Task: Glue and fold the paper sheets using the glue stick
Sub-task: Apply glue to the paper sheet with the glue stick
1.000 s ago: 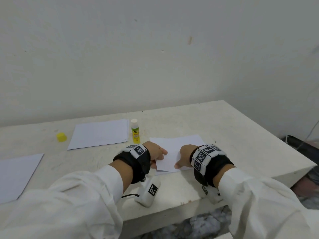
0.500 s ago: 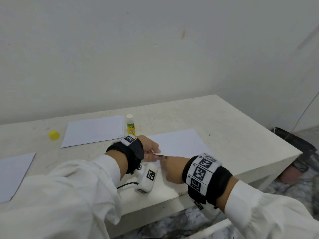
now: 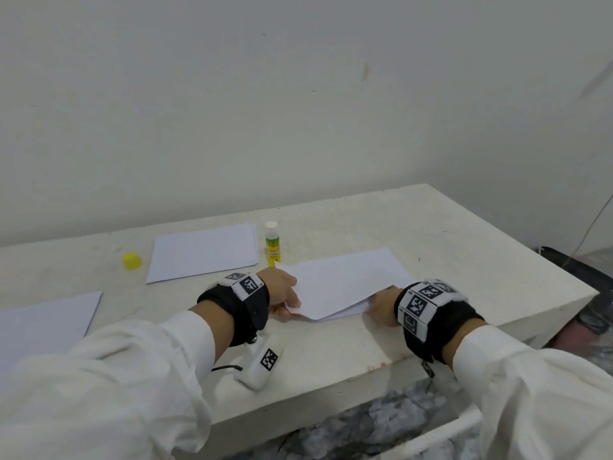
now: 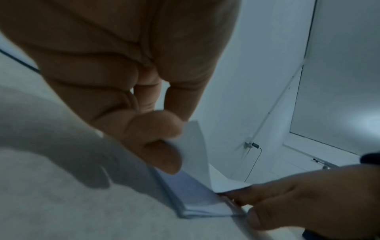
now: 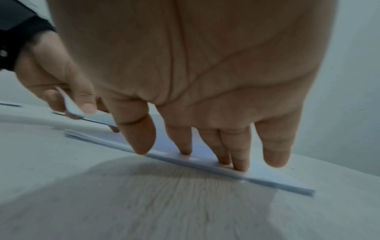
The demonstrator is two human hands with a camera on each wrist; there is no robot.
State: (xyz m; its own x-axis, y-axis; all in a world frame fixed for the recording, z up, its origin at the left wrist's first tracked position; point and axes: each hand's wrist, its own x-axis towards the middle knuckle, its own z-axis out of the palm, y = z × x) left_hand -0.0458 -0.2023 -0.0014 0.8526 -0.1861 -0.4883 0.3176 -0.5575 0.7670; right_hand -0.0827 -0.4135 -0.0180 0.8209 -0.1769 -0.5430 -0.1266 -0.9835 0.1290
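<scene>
A white paper sheet (image 3: 345,282) lies folded over on the table, its crease towards me. My left hand (image 3: 292,300) pinches the left end of the upper flap (image 4: 195,146) between thumb and fingers and holds it raised off the lower layer. My right hand (image 3: 378,303) presses straight fingertips (image 5: 185,151) down on the sheet's near edge (image 5: 205,164) at its right end. The glue stick (image 3: 272,242) stands upright behind the sheet, with its yellow cap (image 3: 131,260) lying apart at the far left.
A stack of white sheets (image 3: 202,252) lies left of the glue stick. Another sheet (image 3: 43,323) sits at the left edge. The table's front edge (image 3: 331,390) runs just below my wrists, and its right corner (image 3: 593,293) drops off beside dark clutter.
My right hand first came over beside the left hand, then slid right along the sheet's near edge. The left hand has raised the flap's left end. The camera view shifted.
</scene>
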